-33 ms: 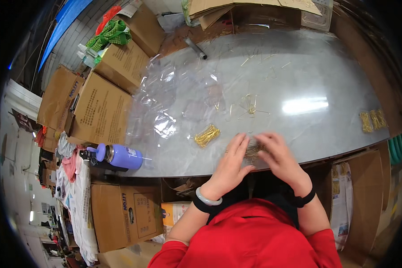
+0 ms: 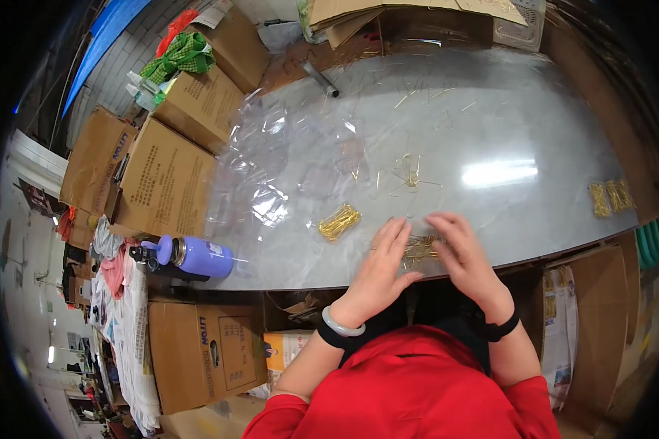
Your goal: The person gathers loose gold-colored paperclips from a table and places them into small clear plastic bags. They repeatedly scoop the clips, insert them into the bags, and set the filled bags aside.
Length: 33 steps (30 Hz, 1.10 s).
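Note:
Close to the near edge of the grey table, a loose bundle of thin gold-coloured wire pieces (image 2: 419,250) lies between my two hands. My left hand (image 2: 378,262) is along its left side, fingers stretched out and thumb apart. To its right, my right hand (image 2: 466,257) has its fingers apart and curved beside the wires. Both hands are open, though whether the fingertips touch the wires cannot be made out. A neater packed bundle of gold wire pieces (image 2: 339,222) rests left of my left hand. Beyond my hands, a few loose bent wires (image 2: 411,178) are spread out.
Clear plastic bags (image 2: 271,168) cover the table's left part. A purple bottle (image 2: 207,257) lies at the near left, beside stacked cardboard boxes (image 2: 167,175). More wire bundles (image 2: 611,197) sit by the right edge. A metal tube (image 2: 320,79) lies at the back.
My right hand's fingers have lifted and shifted slightly right, away from the wires, so more of the bundle shows. My left hand has hardly moved.

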Tool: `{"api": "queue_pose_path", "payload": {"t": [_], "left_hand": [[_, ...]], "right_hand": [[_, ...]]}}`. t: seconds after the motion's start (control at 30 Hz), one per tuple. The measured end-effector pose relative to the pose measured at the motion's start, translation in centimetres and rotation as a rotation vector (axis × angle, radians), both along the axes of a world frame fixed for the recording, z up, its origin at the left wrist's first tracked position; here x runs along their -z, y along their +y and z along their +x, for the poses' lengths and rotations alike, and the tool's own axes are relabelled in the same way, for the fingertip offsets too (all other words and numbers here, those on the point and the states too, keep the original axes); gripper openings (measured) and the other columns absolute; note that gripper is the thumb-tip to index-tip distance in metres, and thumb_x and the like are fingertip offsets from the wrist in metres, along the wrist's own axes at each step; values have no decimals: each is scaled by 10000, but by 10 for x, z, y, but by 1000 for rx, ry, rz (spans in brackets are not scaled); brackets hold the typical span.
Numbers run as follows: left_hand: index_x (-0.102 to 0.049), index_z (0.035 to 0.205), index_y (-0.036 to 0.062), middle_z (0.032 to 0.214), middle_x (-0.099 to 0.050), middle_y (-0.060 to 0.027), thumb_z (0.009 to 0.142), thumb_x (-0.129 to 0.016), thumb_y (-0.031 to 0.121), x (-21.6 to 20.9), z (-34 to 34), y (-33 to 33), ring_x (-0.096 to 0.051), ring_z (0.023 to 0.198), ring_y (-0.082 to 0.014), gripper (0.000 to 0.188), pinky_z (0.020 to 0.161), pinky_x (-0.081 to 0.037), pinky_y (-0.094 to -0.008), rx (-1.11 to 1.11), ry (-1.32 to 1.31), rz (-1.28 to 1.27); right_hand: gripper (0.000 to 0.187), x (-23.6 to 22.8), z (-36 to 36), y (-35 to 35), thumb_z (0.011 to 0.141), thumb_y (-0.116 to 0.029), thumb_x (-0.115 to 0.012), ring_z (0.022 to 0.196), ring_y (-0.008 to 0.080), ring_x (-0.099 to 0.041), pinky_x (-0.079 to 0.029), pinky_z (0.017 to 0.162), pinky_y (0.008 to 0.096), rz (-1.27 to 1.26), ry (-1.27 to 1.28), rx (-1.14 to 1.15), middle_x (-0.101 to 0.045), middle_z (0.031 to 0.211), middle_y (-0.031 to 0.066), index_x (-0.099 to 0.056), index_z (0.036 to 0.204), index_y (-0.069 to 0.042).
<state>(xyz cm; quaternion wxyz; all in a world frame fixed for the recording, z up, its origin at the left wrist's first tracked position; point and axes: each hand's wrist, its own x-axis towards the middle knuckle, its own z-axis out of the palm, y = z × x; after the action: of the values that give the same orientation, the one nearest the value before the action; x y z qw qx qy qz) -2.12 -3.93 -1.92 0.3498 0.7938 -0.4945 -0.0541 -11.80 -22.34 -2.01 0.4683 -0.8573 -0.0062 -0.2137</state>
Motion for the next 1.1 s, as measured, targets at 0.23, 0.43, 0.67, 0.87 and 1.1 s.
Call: {"api": "queue_pose_path", "payload": {"t": [0.23, 0.43, 0.67, 0.87, 1.1], "left_hand": [[-434, 1434, -32, 1450, -434, -226, 898, -675, 56, 15, -5, -14, -393, 1390, -440, 594, 1171, -333, -493, 47, -178, 25], [-462, 1403, -38, 1390, -457, -258, 887, -613, -67, 23, 0, -8, -458, 1321, -459, 538, 1071, -448, -464, 45, -118, -21], [-387, 1475, -36, 1404, -457, -270, 892, -590, -63, 25, -4, -6, -473, 1307, -456, 618, 1098, -422, -469, -6, -99, -93], [-367, 1500, -33, 1397, -489, -251, 914, -556, -42, 22, -6, -7, -489, 1300, -425, 616, 1123, -407, -466, -23, -56, -130], [-386, 1498, -19, 1393, -502, -235, 909, -567, -46, 26, -6, -5, -507, 1286, -397, 617, 1083, -433, -451, -21, -197, -121]], "right_hand": [[563, 9, -32, 24, 888, 63, -535, 1388, 400, -404, -345, 1152, 429, 65, 8, 223, -387, 1495, 227, -433, 1438, 2], [709, 4, -12, 46, 845, 62, -537, 1443, 428, -331, -322, 1173, 450, 148, -6, 43, -291, 1557, 253, -314, 1515, -4], [606, 7, -6, 29, 873, 40, -598, 1352, 412, -459, -366, 1142, 510, -340, -11, 82, -465, 1453, 230, -415, 1451, 33], [450, 18, -5, 25, 787, 23, -633, 1272, 343, -539, -403, 1124, 483, -468, 0, 101, -576, 1303, 149, -610, 1236, 4], [428, 3, -2, 29, 806, -2, -627, 1219, 335, -556, -414, 1111, 475, -523, -73, 143, -593, 1243, 131, -614, 1234, -7]]}}
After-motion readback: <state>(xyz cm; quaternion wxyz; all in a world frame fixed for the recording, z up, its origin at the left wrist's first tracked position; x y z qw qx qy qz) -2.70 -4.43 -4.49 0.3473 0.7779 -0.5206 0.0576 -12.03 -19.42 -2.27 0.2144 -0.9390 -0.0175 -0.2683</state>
